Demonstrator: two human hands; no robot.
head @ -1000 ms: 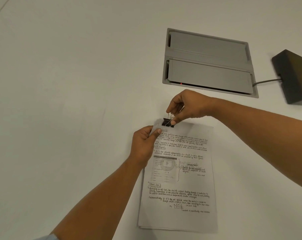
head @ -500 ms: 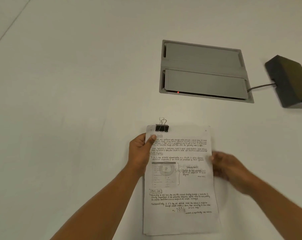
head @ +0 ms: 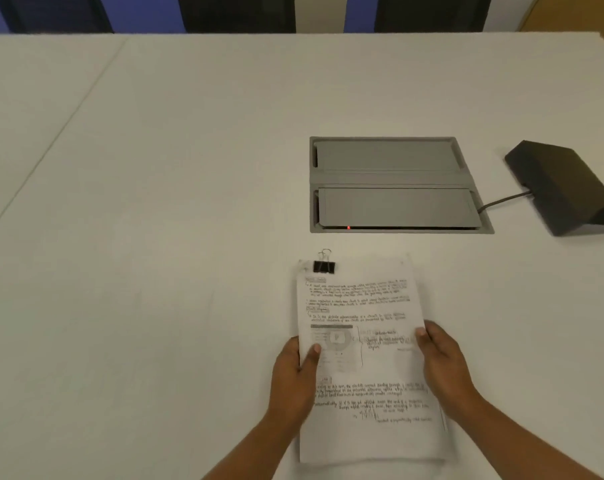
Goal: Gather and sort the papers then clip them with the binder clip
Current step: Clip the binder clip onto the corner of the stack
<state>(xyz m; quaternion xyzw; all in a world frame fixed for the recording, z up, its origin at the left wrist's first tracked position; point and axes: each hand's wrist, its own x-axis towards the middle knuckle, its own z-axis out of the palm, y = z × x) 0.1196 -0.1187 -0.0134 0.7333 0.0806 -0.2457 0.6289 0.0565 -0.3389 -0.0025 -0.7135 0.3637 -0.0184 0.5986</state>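
A stack of handwritten papers [head: 366, 358] lies lengthwise in front of me on the white table [head: 155, 237]. A black binder clip [head: 324, 266] with silver wire handles sits clamped on the stack's top left corner. My left hand [head: 295, 375] grips the stack's left edge at mid-height, thumb on top of the page. My right hand [head: 444, 358] grips the right edge opposite, thumb on the sheet. The page looks slightly blurred.
A grey metal cable hatch [head: 394, 185] with a small red light is set into the table just beyond the papers. A black wedge-shaped device [head: 567, 188] with a cable lies at the far right. The table's far edge runs along the top.
My right hand left the clip and came down to grip the stack's right edge. My left hand slid from the top corner down the left edge. The view tilted up.
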